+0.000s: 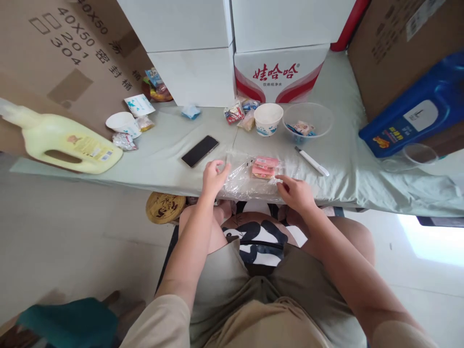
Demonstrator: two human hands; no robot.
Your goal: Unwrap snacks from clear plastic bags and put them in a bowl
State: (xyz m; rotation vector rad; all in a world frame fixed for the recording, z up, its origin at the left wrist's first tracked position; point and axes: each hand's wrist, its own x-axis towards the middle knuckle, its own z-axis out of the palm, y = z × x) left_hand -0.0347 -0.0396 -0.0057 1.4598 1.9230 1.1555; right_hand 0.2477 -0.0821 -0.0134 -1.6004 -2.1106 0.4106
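A clear plastic bag (239,181) lies crinkled near the front edge of the cloth-covered table. On it rest small pink packets (265,166), flat and close together. My left hand (214,178) is at the bag's left edge, its fingers loosely bent and thumb apart, with no object visible in it. Over the right edge of the bag, my right hand (295,192) reaches toward the packets with its index finger stretched out. That fingertip is beside the packets; whether it touches them I cannot tell. Left of the bag lies a dark phone (200,151), and to its right a white-handled cutter or pen (312,161).
A paper cup (268,119) and a clear plastic bowl (308,123) with wrapped snacks stand behind the bag. More packets (235,113) lie beside the cup. A yellow jug (72,142) and tipped paper cups (123,124) are left, a blue bottle (416,106) right. White cartons (279,72) line the back.
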